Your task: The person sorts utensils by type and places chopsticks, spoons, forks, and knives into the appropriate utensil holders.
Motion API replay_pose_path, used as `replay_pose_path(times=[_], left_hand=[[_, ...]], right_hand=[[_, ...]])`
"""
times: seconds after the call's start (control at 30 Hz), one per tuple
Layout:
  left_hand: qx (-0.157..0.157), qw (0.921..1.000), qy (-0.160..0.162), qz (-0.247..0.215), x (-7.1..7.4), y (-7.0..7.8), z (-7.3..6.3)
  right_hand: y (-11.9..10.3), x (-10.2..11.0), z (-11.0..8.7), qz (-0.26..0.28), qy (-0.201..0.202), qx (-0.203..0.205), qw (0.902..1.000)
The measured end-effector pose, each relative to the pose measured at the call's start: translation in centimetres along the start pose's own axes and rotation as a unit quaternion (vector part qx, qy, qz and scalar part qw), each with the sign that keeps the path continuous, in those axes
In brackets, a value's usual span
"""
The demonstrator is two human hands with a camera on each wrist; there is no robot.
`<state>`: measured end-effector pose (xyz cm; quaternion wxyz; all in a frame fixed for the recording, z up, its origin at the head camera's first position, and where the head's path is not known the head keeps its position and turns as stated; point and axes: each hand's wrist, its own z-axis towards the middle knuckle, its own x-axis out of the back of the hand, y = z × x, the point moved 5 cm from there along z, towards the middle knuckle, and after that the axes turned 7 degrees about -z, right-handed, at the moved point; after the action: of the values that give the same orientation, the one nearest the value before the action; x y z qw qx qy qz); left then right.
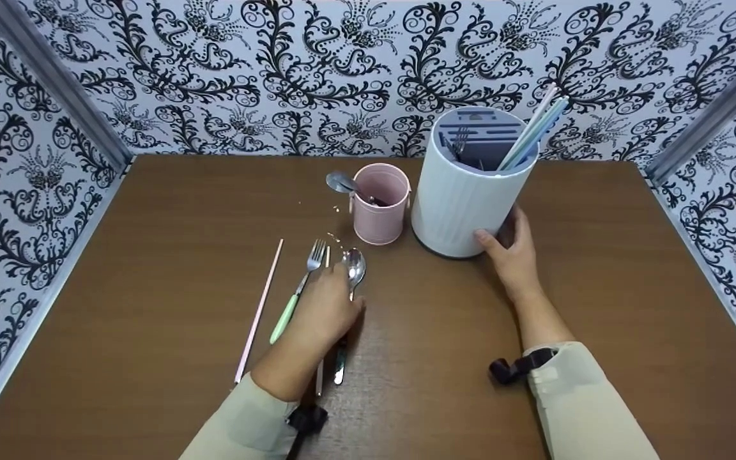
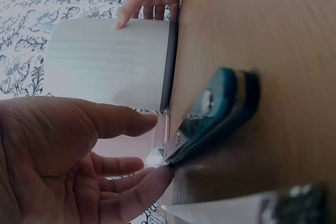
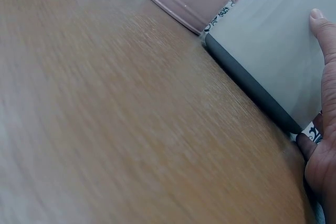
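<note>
My left hand reaches down over a metal spoon with a dark green handle. In the left wrist view its thumb stands apart from the fingers, and one fingertip is at the handle's neck. Left of this hand lie a fork with a pale green handle and a pink chopstick; a pale chopstick runs partly under the hand. My right hand holds the lower right side of a white utensil holder, thumb in front, other fingers partly hidden behind. The holder stands upright.
A pink cup with a spoon leaning in it stands left of the holder. Several pale sticks and a fork stand in the holder. Patterned panels enclose the wooden table at back and sides.
</note>
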<state>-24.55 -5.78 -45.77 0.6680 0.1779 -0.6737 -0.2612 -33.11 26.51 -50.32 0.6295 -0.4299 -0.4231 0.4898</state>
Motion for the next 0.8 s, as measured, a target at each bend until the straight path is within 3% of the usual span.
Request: replay_pose_path(times=[0.33,0.57,0.8], left_hand=[[-0.024,0.9996,0.012,0.014,-0.29,-0.23,-0.31],[-0.019,0.9998,-0.006,0.001,-0.22,-0.24,-0.30],[-0.013,0.9995,-0.026,0.013,-0.38,-0.51,-0.19]], right_hand=[[-0.26,0.10,-0.17,-0.020,0.001,-0.015,0.9997],[-0.23,0.34,-0.26,-0.036,0.008,-0.018,0.9991],[-0.52,0.16,-0.45,-0.017,0.008,-0.012,0.9998]])
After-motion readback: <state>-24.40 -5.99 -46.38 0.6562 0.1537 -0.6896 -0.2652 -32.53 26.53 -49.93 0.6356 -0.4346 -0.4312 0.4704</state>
